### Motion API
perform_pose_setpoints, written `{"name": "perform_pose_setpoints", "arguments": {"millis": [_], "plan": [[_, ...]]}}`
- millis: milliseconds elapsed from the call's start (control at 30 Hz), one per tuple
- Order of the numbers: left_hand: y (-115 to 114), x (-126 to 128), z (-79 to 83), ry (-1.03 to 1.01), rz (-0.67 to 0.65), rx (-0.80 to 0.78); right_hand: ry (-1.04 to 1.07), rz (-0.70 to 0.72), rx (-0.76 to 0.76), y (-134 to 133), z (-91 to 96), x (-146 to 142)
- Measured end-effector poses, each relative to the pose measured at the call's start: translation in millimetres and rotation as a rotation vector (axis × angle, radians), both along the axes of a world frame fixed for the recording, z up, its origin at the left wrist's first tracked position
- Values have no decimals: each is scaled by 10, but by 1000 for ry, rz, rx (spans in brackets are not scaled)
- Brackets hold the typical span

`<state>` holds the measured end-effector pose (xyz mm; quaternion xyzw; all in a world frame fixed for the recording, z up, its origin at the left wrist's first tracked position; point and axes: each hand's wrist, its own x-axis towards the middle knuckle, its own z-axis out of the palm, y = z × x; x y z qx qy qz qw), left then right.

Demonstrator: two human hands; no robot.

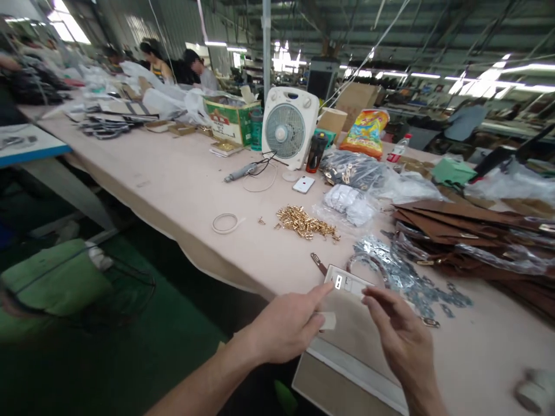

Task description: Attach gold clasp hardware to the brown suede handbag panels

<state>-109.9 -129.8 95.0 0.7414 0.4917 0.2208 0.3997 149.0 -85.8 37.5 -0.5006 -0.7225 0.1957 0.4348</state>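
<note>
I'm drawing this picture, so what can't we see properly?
In the head view:
- Pale piece beside the left hand: one end hidden behind the thumb.
- Right hand: too small a detail to tell whether its fingers hold anything.
- Roundish thing, lower right: too blurred to name.
- Brown stack: cut off by the right edge.

Surroundings noted, far side of my table (182,185).
I record a white box fan (282,133) standing upright, a white phone (303,184) lying flat in front of it, and a dark flask (316,153) just beside it; to the flask's right, a bright orange-yellow bag (365,133) and a red-capped bottle (399,149). Left of the fan: a green-and-yellow carton (230,122). Well behind, I see blurred people (202,72).
</note>
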Motion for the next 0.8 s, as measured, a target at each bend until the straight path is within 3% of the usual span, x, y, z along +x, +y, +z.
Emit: {"name": "perform_pose_setpoints", "arguments": {"millis": [100,167,667,800], "plan": [[-28,35,-35,29,-6,34,-92,317,-6,-222,227,-202],[-42,55,-57,31,-18,55,-131,381,22,-284,294,-309],[-8,60,-10,25,-23,-8,-201,425,-98,-349,320,-330],[41,58,26,-77,-41,-16,-194,410,-84,-350,313,-354]]}}
